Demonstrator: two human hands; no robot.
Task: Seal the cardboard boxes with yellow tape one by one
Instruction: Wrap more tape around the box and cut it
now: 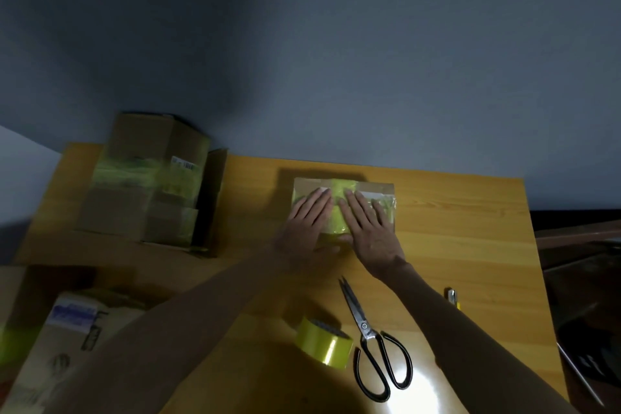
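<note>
Both hands, left [307, 217] and right [364, 223], flat on box [376, 190], fingers straight, smoothing tape; next probably grab another box left of it.

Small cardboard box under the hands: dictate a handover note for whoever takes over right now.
Left hand and right hand: both open, flat, pressing yellow tape onto the small flat cardboard box mid-table.
Yellow tape roll and black-handled metal scissors lie on the wooden table, nearer the person.
Done: this box is taped; the stacked cardboard boxes rear left show yellow tape too.
Left: finish smoothing; blue-labelled cardboard box, near left, sealing unclear.
</note>
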